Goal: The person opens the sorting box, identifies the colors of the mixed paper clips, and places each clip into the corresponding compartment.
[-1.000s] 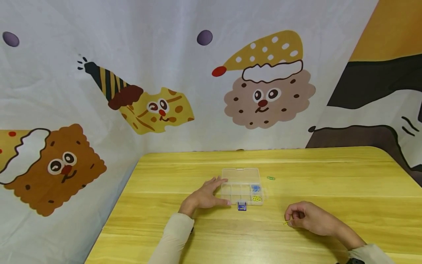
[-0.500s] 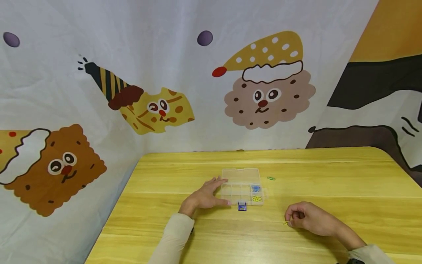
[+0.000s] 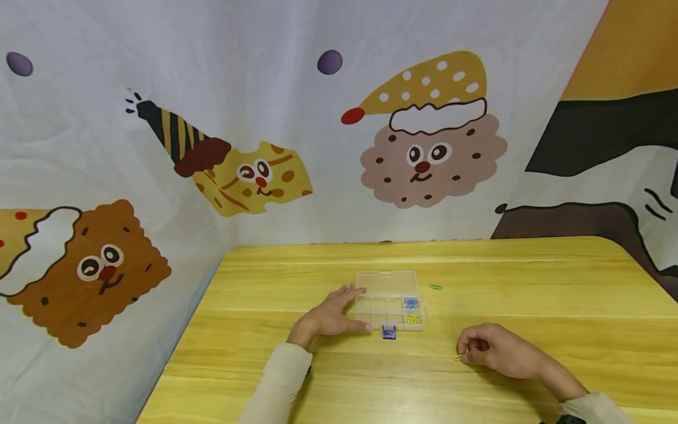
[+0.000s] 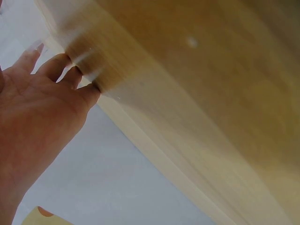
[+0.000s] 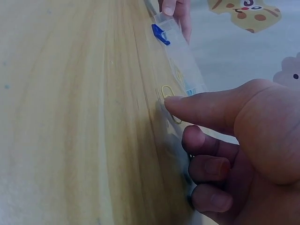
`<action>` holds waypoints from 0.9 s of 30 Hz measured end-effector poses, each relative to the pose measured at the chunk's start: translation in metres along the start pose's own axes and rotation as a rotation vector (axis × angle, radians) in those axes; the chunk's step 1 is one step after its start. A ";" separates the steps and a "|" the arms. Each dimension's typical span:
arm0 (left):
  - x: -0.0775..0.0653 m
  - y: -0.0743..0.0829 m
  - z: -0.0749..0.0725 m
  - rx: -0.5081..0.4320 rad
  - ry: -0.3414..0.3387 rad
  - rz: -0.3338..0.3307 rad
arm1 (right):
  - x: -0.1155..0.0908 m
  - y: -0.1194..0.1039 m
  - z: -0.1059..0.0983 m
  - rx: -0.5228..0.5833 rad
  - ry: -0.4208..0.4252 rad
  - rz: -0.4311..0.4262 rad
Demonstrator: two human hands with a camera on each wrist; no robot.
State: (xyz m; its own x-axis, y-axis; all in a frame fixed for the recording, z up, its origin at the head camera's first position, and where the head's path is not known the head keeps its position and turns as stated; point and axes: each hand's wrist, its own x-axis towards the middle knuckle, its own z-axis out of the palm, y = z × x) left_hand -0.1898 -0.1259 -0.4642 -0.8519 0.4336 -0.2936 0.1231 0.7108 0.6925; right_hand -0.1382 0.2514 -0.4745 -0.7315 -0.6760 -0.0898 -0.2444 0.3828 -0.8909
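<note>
A clear plastic compartment box (image 3: 385, 284) lies with its lid folded back on the wooden table. Yellow paper clips (image 3: 413, 320) fill its front right compartment, and blue clips (image 3: 410, 302) sit in the one behind. My left hand (image 3: 331, 315) spreads along the box's left end, thumb at the front edge and a finger near the lid hinge. To the right of the box, my right hand (image 3: 495, 350) pinches a yellow paper clip (image 5: 166, 89) between thumb and forefinger, low over the table. Its other fingers are curled in the right wrist view.
A green paper clip (image 3: 435, 287) lies on the table (image 3: 551, 277) just right of the lid. From the box's front edge juts a blue-purple latch (image 3: 389, 334). A printed cloth (image 3: 328, 176) with cartoon biscuits hangs behind the table.
The yellow paper clip has turned slightly in my right fingertips and shows more of its loop. Both hands and the box stay in place.
</note>
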 end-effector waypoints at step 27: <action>-0.002 0.001 -0.001 0.009 -0.003 0.001 | 0.014 -0.020 -0.014 -0.065 0.047 -0.027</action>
State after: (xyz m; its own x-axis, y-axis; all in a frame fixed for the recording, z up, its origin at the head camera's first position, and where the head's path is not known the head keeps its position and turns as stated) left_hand -0.1884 -0.1262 -0.4622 -0.8505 0.4360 -0.2943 0.1291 0.7154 0.6867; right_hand -0.1523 0.2425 -0.4515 -0.7526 -0.6570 -0.0441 -0.3043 0.4063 -0.8616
